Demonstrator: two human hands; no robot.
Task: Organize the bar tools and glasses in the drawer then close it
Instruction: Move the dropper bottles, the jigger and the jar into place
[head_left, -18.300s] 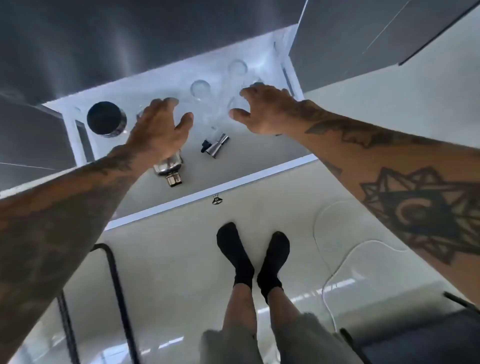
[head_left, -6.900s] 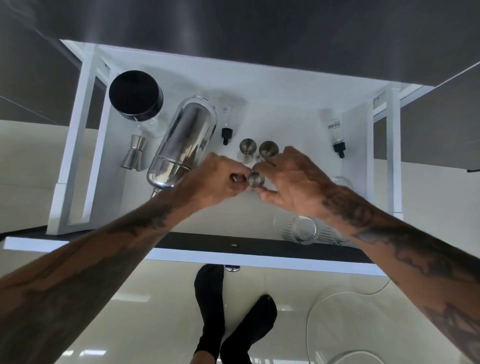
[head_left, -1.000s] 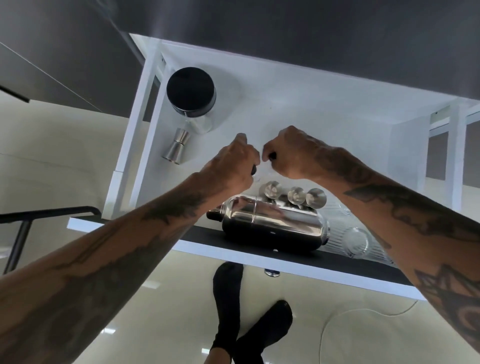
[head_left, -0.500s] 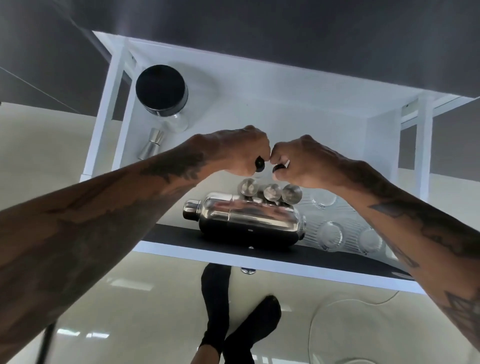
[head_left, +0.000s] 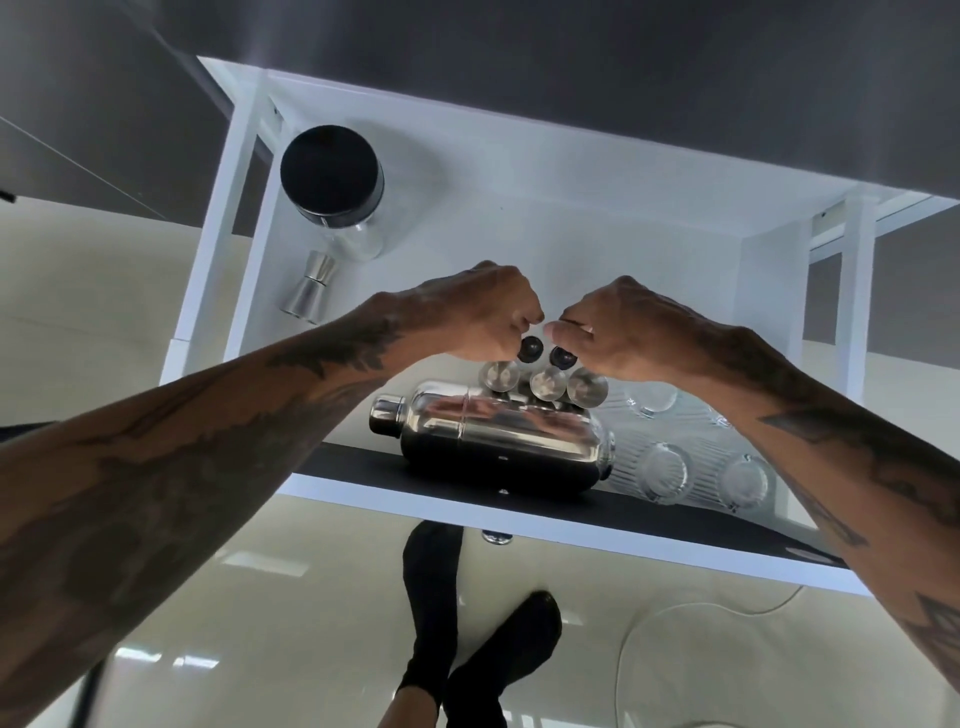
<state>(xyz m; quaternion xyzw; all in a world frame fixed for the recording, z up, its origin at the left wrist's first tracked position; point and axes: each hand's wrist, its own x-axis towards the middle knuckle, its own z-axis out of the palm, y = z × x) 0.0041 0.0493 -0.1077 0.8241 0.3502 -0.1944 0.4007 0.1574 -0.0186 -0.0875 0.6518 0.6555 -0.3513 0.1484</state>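
The white drawer stands pulled open below me. My left hand and my right hand hover side by side over its middle, each closed on a small black-capped dropper bottle; the left bottle's cap and the right bottle's cap show under the fingers. Just below them three small steel cups stand in a row. A steel shaker lies on its side along the drawer front. Several ribbed glasses stand at the front right. A black-lidded jar and a steel jigger sit at the back left.
A dark cabinet front rises behind the drawer. The drawer's front panel carries a metal knob above my black-socked feet. A white cable lies on the glossy floor at the right.
Both hands have come down from the drawer's middle toward the row of steel cups, staying together. The bottle caps now show more clearly beneath the fingers.
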